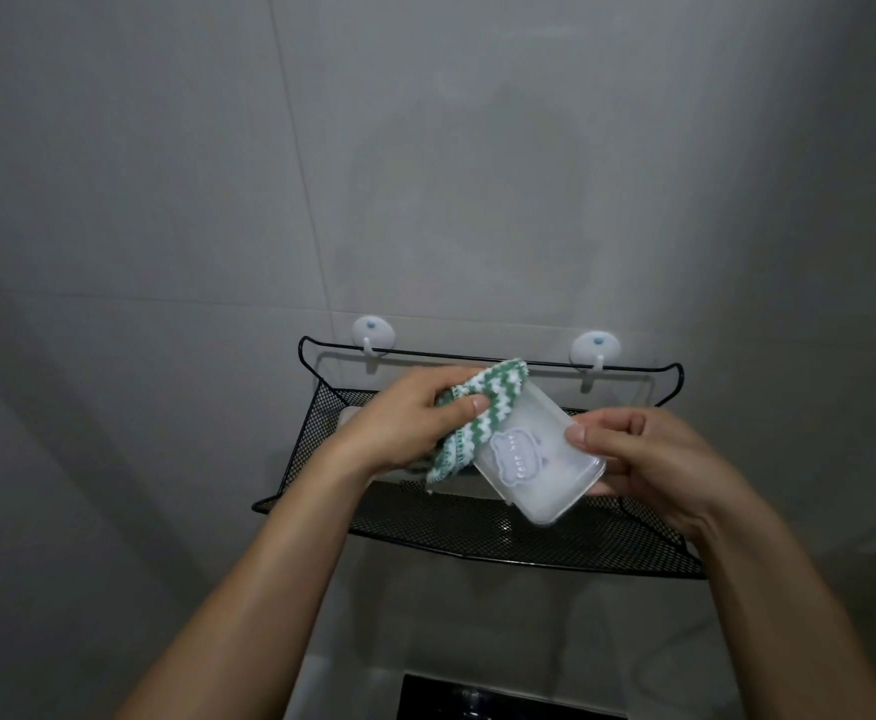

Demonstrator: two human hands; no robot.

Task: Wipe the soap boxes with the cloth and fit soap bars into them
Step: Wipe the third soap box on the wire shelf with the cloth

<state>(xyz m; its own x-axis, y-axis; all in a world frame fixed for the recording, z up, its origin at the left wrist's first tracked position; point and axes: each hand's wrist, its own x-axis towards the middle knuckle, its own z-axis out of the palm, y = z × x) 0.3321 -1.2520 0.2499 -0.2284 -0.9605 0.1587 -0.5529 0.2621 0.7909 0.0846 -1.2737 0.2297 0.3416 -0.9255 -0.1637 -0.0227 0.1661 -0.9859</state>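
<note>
My right hand [649, 462] grips a translucent white soap box [534, 459] by its right side, holding it tilted above the black mesh shelf [477, 532]. A pale frog-shaped emblem shows on the box lid. My left hand [405, 423] holds a green-and-white zigzag cloth [469, 407] and presses it against the box's upper left part. The cloth drapes over the box edge and hangs below my left hand. Behind my left hand, something pale [350, 415] lies on the shelf, mostly hidden.
The mesh shelf hangs from two white wall hooks, the left hook [372, 335] and the right hook [595, 350], on a grey tiled wall. A dark object [477, 701] sits at the bottom edge below the shelf.
</note>
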